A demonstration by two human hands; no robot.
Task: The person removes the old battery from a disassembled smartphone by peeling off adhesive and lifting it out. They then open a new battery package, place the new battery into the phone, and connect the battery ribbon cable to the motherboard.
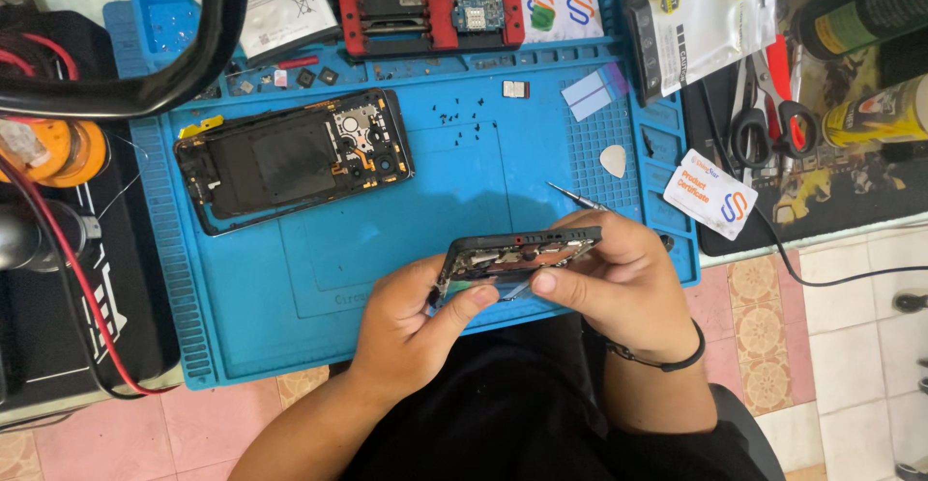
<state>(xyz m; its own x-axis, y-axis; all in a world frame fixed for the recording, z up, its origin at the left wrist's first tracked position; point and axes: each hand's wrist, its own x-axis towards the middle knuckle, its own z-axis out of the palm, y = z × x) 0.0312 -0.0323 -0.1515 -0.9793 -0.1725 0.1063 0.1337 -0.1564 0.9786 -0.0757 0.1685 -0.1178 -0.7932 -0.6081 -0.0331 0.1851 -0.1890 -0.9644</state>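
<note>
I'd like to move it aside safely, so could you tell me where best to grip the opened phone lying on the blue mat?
Probably pinch the opened phone by its two long edges, coming from above: it lies flat, slightly tilted, on the blue mat, with exposed parts across its face and clear mat beside both edges.

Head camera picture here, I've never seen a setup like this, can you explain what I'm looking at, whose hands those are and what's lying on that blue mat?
This is a single view from a camera worn on a person's head, looking down at their own two bare hands over a workbench. The left hand and right hand together hold a dark phone frame, tilted so its edge faces the camera. Under them lies a blue work mat. On the mat is an opened phone body with its insides showing, a scatter of tiny black screws, a white pick and a thin screwdriver. At the top sits a red clamp holding a circuit board. Scissors lie to the right, off the mat.
</note>
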